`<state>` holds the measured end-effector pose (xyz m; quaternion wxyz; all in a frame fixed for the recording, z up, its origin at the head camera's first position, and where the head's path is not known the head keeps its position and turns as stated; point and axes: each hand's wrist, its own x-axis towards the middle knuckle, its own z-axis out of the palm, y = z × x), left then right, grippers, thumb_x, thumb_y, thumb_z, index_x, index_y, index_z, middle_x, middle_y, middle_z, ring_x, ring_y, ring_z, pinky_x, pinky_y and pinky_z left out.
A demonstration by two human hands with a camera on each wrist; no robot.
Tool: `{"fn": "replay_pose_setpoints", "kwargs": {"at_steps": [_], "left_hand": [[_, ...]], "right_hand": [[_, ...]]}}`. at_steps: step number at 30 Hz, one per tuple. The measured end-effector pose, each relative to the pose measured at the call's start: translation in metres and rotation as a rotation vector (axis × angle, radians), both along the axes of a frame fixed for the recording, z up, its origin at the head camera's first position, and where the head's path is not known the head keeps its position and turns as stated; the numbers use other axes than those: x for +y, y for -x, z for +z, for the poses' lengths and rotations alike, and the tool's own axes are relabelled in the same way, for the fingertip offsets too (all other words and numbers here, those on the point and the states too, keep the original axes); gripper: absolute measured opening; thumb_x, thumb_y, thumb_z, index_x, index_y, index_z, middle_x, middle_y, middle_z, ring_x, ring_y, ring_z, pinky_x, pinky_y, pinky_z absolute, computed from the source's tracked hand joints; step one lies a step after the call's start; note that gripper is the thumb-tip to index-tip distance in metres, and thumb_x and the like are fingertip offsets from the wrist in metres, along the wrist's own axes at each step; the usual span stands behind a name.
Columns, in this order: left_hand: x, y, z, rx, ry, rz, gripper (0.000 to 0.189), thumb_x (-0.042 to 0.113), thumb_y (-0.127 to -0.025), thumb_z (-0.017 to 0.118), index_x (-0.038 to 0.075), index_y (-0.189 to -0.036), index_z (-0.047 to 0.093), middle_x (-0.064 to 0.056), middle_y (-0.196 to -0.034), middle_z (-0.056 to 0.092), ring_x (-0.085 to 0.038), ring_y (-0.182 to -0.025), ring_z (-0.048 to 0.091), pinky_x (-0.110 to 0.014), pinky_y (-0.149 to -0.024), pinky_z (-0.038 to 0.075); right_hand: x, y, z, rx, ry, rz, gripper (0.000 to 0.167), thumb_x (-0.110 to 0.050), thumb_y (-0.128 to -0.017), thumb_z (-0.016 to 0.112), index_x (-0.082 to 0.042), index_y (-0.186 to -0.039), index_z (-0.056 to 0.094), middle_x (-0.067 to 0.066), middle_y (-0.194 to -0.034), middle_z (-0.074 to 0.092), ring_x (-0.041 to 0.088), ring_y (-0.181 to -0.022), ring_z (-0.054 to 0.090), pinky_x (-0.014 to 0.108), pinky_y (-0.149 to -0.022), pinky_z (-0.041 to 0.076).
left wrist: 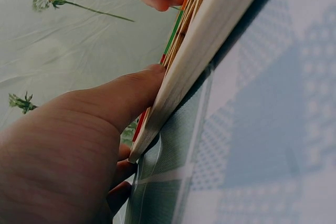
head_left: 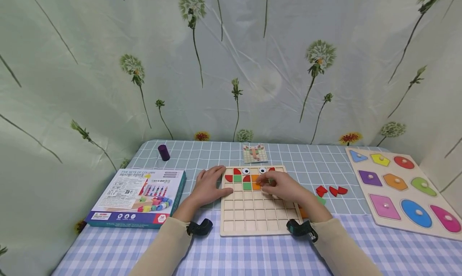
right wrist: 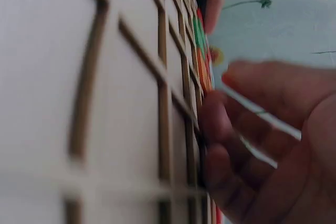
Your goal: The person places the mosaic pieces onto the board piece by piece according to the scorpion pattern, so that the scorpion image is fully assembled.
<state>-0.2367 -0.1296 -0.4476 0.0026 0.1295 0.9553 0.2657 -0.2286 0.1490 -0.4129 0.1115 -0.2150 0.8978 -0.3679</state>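
Note:
A wooden grid board (head_left: 249,215) lies flat in the middle. Coloured tiles and two eye tiles (head_left: 246,171) fill part of its upper rows, among them a green tile (head_left: 247,186). At the board's upper left edge rests my left hand (head_left: 209,184); its thumb touches the rim and the other fingers lie along the outside. My right hand (head_left: 283,185) is over the upper right half, fingers bent, fingertips at an orange tile (head_left: 256,186). In the right wrist view a reddish-orange spot shows at one fingertip (right wrist: 227,78); whether that is a held piece is unclear.
Loose red pieces (head_left: 333,191) and a green piece (head_left: 321,200) lie right of the board. Behind it is a pattern card (head_left: 254,153). A boxed bead set (head_left: 138,197) and a purple cylinder (head_left: 164,152) are left; a knobbed shape puzzle (head_left: 398,187) lies right.

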Motion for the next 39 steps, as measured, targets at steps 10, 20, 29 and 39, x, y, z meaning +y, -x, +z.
{"fn": "replay_pose_setpoints", "kwargs": {"at_steps": [10,20,29,39], "left_hand": [[0.0,0.0,-0.001,0.001,-0.001,0.001,0.083,0.05,-0.084,0.075,0.014,-0.152,0.044,-0.008,-0.157,0.043,-0.027,-0.149,0.034,-0.059,-0.123,0.014],[0.0,-0.001,-0.001,0.003,-0.003,0.004,0.083,0.05,-0.084,0.075,0.013,-0.152,0.044,-0.008,-0.156,0.043,-0.027,-0.148,0.035,-0.059,-0.123,0.014],[0.001,-0.002,0.001,0.01,-0.01,-0.001,0.082,0.049,-0.084,0.076,0.013,-0.151,0.044,-0.009,-0.156,0.044,-0.028,-0.148,0.035,-0.06,-0.123,0.014],[0.001,-0.002,0.001,0.007,-0.009,0.001,0.082,0.049,-0.084,0.075,0.013,-0.151,0.044,-0.009,-0.156,0.044,-0.028,-0.148,0.035,-0.059,-0.123,0.013]], "right_hand": [[0.012,-0.002,0.018,-0.126,-0.034,0.094,0.028,-0.019,-0.095,0.067,-0.02,-0.123,0.069,0.0,-0.119,0.069,0.017,-0.095,0.061,0.033,-0.082,0.052],[0.027,0.001,0.022,-0.094,-0.035,0.075,0.029,-0.02,-0.096,0.067,-0.014,-0.124,0.068,0.001,-0.104,0.071,0.017,-0.083,0.067,0.031,-0.073,0.051],[0.047,0.005,0.028,-0.009,-0.094,0.023,0.026,-0.016,-0.095,0.067,-0.011,-0.121,0.069,0.004,-0.106,0.07,0.016,-0.089,0.061,0.03,-0.078,0.053],[0.085,0.009,0.029,0.0,-0.156,-0.054,0.028,-0.018,-0.094,0.068,-0.014,-0.122,0.069,0.006,-0.113,0.069,0.022,-0.101,0.062,0.032,-0.081,0.052]]}}
